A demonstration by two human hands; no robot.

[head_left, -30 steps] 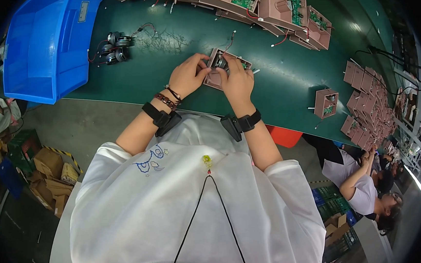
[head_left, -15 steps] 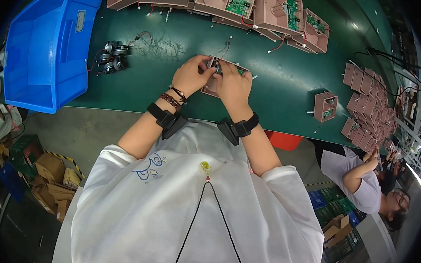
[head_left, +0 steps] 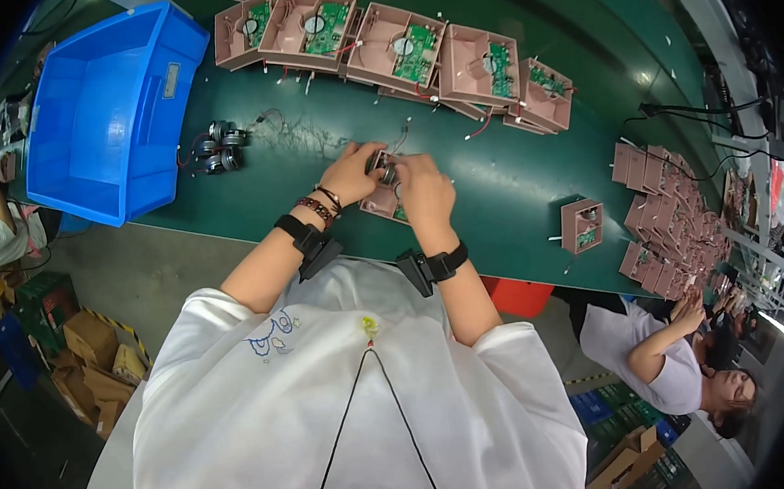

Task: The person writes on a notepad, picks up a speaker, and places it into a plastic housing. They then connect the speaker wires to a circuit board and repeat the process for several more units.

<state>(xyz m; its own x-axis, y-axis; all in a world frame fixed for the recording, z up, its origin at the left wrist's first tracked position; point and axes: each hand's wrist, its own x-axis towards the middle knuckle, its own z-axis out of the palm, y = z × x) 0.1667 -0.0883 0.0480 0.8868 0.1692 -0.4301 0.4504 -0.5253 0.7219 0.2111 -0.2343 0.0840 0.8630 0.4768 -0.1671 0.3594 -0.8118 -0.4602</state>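
Observation:
Both my hands meet over a pink plastic housing (head_left: 378, 205) lying on the green table (head_left: 515, 190) near its front edge. My left hand (head_left: 349, 172) pinches a small round black part (head_left: 381, 163) above the housing. My right hand (head_left: 423, 192) covers the housing's right side, fingers curled on the same part. Each wrist wears a black strap; the left one also has bead bracelets.
A big blue bin (head_left: 101, 110) stands at the left. Small round black parts with wires (head_left: 220, 147) lie beside it. A row of pink housings with green boards (head_left: 396, 49) lines the far edge. One housing (head_left: 582, 225) and a pile (head_left: 672, 216) sit right, near another person (head_left: 663, 353).
My hands and the housing have stayed together while the view shifted, so they sit lower in the picture. The hands have closed in tighter around the small black part.

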